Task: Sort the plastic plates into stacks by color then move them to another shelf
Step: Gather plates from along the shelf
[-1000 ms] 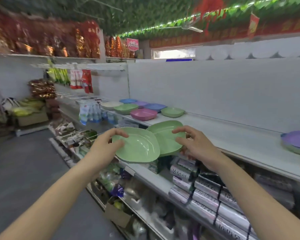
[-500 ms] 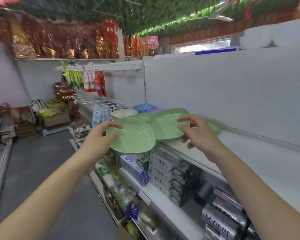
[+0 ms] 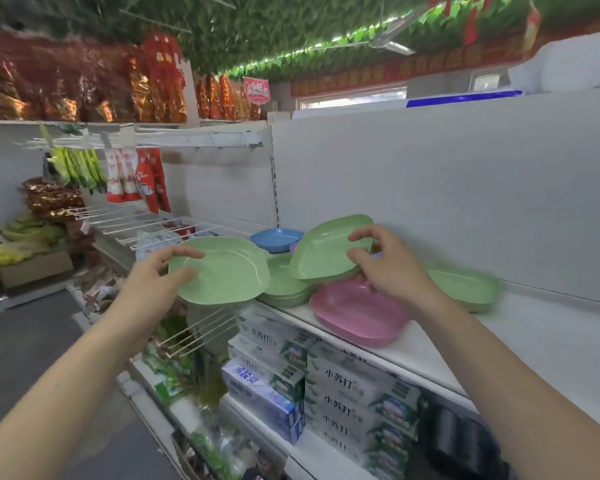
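Observation:
My left hand pinches the near rim of a green plate, held level in front of the white shelf. My right hand pinches a second green plate, tilted above a green stack and a pink plate. Another green plate lies on the shelf to the right of my right hand. A blue plate sits further back, with a sliver of purple beside it.
Boxed goods fill the shelf below the plates. Wire hooks jut out at the left, with hanging packets above. The grey aisle floor runs along the left. A white back panel rises behind the shelf.
I have walked along the shelf carrying both green plates. The plates on the shelf are now right under my hands, and the right-hand plate has tilted over the green stack.

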The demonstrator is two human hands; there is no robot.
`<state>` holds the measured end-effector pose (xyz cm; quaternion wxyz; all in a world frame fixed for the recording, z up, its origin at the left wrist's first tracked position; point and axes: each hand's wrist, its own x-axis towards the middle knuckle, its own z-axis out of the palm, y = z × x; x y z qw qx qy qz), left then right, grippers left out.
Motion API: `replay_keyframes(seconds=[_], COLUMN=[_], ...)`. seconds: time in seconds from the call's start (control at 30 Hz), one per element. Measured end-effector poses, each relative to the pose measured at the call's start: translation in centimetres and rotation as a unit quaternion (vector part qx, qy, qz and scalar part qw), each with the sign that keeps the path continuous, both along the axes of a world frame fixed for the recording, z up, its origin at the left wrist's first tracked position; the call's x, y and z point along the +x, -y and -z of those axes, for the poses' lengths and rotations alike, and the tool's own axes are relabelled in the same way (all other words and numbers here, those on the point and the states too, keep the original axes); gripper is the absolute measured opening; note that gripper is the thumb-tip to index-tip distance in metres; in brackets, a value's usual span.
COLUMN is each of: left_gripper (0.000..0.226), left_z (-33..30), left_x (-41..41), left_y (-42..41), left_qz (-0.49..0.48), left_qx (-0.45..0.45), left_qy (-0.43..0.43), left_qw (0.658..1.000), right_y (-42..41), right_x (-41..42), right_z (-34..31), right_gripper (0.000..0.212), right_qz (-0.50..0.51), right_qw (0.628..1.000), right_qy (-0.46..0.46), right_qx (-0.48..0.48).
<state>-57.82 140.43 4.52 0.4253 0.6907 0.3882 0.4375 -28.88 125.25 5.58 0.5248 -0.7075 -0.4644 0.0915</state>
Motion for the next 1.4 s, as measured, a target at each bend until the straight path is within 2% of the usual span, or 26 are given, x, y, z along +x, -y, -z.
replay_keyframes(seconds=[0.17,0.27,0.33,0.4,0.53,0.77,0.97,1.07,1.13,1.27,1.4], left_gripper=[0.026,0.025,0.025,0.024,0.024,0.027,0.024,0.024,0.024,0.022,0.019], left_z=[0.2,-0.2,-0.7,-1.0,-0.8,-2.1,-3.5,-3.9,-4.3,-5.0,-5.5], left_x=[-0.3,0.2,1.1,2.2,4.4,7.6,11.1,12.7,13.7,15.9,18.7], left_y=[-9.4,-14.0,-16.4,-17.9,-18.9,-18.1,-15.4,-13.5,-12.2,-9.3,-5.9], left_qz=[0.072,0.118,0.144,0.169,0.239,0.326,0.384,0.407,0.415,0.427,0.426], left_qx=[0.006,-0.004,-0.003,-0.002,-0.009,0.018,0.022,0.030,0.039,0.054,0.047], left_qy=[-0.008,0.008,0.019,0.033,0.043,0.044,0.052,0.039,0.034,0.030,0.036], left_qw=[0.997,0.993,0.989,0.985,0.970,0.944,0.922,0.912,0.908,0.902,0.903], right_y=[-6.6,-9.1,-9.6,-9.6,-8.9,-9.0,-9.4,-8.6,-7.0,-1.6,3.9], right_x=[-2.9,-5.3,-6.3,-7.1,-9.0,-9.9,-8.9,-8.1,-7.5,-5.3,-2.5], right_z=[0.3,0.3,0.1,0.0,-0.6,0.0,1.8,2.0,1.4,0.3,0.5], right_gripper=[0.028,0.048,0.064,0.076,0.092,0.078,0.066,0.067,0.063,0.030,0.028], right_qz=[0.044,0.058,0.104,0.150,0.177,0.233,0.240,0.240,0.246,0.206,0.174], right_qw=[0.997,0.987,0.959,0.929,0.900,0.869,0.870,0.872,0.890,0.938,0.967], right_qy=[-0.002,0.020,0.101,0.155,0.169,0.164,0.215,0.220,0.216,0.174,0.115], right_qx=[-0.059,-0.150,-0.245,-0.300,-0.361,-0.405,-0.372,-0.364,-0.317,-0.219,-0.145])
